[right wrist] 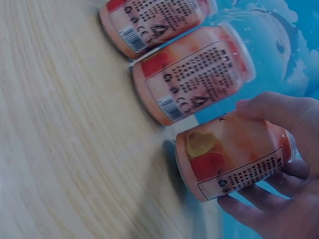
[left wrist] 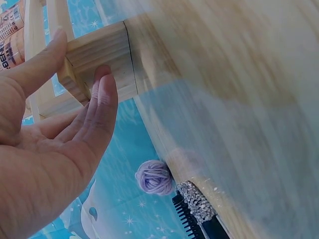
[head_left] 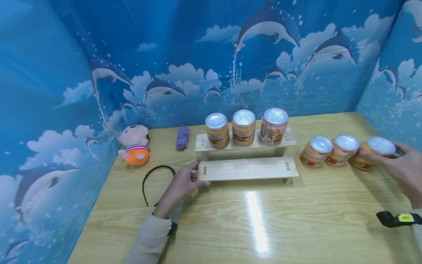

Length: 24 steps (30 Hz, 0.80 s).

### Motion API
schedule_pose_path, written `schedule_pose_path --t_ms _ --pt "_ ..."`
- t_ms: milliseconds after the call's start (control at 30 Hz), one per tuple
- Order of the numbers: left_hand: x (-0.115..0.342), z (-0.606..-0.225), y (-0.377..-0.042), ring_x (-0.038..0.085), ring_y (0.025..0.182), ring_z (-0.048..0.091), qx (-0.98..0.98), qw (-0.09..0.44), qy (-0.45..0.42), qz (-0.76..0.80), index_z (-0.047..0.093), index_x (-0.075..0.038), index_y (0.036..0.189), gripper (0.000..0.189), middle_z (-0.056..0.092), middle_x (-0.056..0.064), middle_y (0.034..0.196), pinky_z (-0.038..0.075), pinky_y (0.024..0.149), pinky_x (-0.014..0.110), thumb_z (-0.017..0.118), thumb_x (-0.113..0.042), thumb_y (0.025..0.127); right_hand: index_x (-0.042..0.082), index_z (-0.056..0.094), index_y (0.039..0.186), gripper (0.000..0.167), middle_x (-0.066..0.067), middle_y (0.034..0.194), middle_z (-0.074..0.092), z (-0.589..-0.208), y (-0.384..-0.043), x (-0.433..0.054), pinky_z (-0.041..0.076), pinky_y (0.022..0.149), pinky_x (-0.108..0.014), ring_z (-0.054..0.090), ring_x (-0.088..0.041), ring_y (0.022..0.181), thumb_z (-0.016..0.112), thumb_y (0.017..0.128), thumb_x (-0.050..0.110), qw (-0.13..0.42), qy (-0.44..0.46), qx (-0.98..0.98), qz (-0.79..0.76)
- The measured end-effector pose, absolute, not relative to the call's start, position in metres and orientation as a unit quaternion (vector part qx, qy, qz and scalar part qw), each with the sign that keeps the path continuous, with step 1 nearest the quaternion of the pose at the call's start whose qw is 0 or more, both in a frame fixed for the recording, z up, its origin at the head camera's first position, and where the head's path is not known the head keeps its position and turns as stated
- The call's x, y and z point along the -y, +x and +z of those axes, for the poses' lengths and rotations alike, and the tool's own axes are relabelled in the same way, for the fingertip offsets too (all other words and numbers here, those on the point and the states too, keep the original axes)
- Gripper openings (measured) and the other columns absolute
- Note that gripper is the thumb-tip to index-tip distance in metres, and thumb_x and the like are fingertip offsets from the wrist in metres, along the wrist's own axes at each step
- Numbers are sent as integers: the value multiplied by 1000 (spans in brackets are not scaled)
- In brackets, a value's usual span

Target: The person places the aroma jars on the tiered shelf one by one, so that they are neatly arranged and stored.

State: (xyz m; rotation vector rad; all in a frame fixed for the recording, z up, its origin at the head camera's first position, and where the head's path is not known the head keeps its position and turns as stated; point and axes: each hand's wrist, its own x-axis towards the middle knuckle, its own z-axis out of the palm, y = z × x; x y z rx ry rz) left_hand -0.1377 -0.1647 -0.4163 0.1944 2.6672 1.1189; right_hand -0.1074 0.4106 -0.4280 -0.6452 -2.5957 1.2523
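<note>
In the head view, a two-step wooden stand (head_left: 247, 169) stands mid-table, its lower left end held by my left hand (head_left: 179, 185). The left wrist view shows the thumb and fingers on either side of that wooden end (left wrist: 99, 55). At the far right, my right hand (head_left: 400, 163) grips an orange can (head_left: 380, 145) with a silver lid. Fingers and thumb wrap its sides in the right wrist view, where the can (right wrist: 239, 149) leans slightly. Beside it are two similar cans, one nearer (head_left: 344, 148) and one farther left (head_left: 316, 151).
Three orange cans, left (head_left: 217, 136), middle (head_left: 244, 128) and right (head_left: 273, 126), stand on the upper step. A plush doll (head_left: 135, 145), purple yarn balls (head_left: 182, 138) and a black headband (head_left: 144, 183) lie at the left. Dolphin-print cloth (head_left: 204, 55) hangs behind the table.
</note>
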Motion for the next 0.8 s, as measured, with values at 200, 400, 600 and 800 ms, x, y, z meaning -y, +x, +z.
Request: schedule_pose_path --t_ms 200,400,600,800 --pt "164 -416 -137 21 101 66 -914 123 67 382 39 -7 156 90 61 15 135 58 80 38 86 -30 83 7 17 162 89 -23 155 35 -429 -101 -416 35 114 -42 43 -28 138 70 96 34 141 -241 858 432" --pt "165 -418 -136 21 100 66 -913 125 66 384 39 -6 155 89 62 16 133 59 79 37 86 -29 83 28 20 161 89 12 149 39 -477 -114 -472 39 106 -24 45 -2 127 74 91 40 163 -258 860 409" --pt "164 -418 -138 20 98 66 -911 123 66 387 40 -6 155 89 63 16 131 59 77 36 86 -28 83 41 17 159 92 6 161 32 -521 -126 -522 33 117 -48 28 -24 150 77 88 43 176 -240 870 393" --pt "164 -416 -138 20 98 66 -912 125 63 387 39 -7 156 89 63 15 129 58 76 35 86 -29 83 19 30 159 80 25 131 42 -388 -76 -385 39 101 -15 47 6 123 74 93 30 181 -225 866 408"
